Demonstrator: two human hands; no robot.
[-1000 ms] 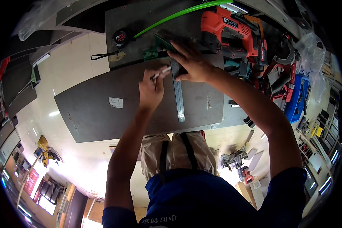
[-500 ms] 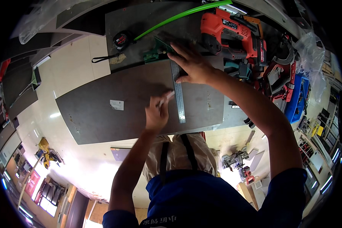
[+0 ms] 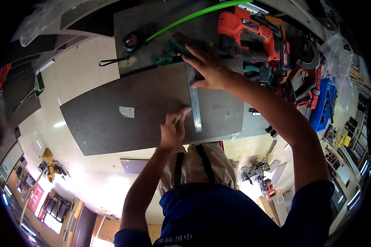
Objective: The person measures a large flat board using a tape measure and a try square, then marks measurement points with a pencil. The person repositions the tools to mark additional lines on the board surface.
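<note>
A dark grey-brown panel (image 3: 152,99) lies across the bench, a small white label on its left part. A steel-bladed square (image 3: 195,103) with a green stock (image 3: 165,60) crosses the panel from the far edge toward me. My right hand (image 3: 212,72) lies over the far end of the blade, fingers spread, thumb beside the blade. Closed in a pinch, my left hand (image 3: 172,129) holds a pale pen-like stick (image 3: 187,111), its tip close to the blade's left edge. Motion blurs the left fingers and the stick, so its exact kind is unclear.
Beyond the panel sit a black tape measure (image 3: 132,42), a bright green strip (image 3: 185,18) and a red cordless tool (image 3: 251,33). More power tools and a blue bin (image 3: 323,106) stand at the right. A miter saw (image 3: 254,172) is on the floor behind.
My left hand has moved a little toward me along the blade with the pale stick. My right hand and the square have stayed nearly in place.
</note>
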